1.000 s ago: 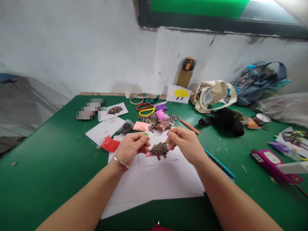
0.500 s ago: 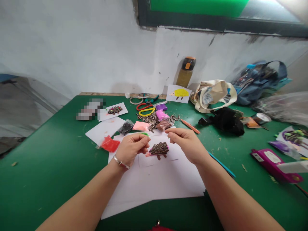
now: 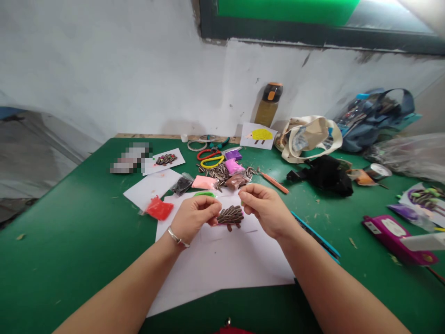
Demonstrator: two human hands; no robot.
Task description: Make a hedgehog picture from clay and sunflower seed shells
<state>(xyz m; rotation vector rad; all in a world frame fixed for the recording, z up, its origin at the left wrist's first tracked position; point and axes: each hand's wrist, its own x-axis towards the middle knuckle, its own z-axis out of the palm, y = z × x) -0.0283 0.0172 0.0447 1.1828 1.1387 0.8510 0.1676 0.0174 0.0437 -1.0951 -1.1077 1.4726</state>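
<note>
My left hand [image 3: 196,214] is closed in a pinch over the white paper [image 3: 222,264]. Whatever its fingertips hold is too small to make out. Opposite it, my right hand [image 3: 266,211] also pinches thumb and forefinger together, with perhaps a tiny greenish bit at the tips. Between and below the hands lies a hedgehog picture [image 3: 230,215] with sunflower seeds as spines and brown feet; my left fingers hide its face. A green clay packet [image 3: 205,194] shows just behind my left hand.
Behind the hands are loose sunflower seeds [image 3: 212,172], packets of red [image 3: 159,208], black [image 3: 182,184] and peach clay [image 3: 204,182], and yellow-handled scissors [image 3: 212,161]. A blue-edged tool [image 3: 316,234] lies by my right forearm. A bottle [image 3: 268,105] stands at the wall.
My left hand has shifted slightly right and down, showing more of the green packet and covering the hedgehog's face. My right hand has dipped slightly and moved left.
</note>
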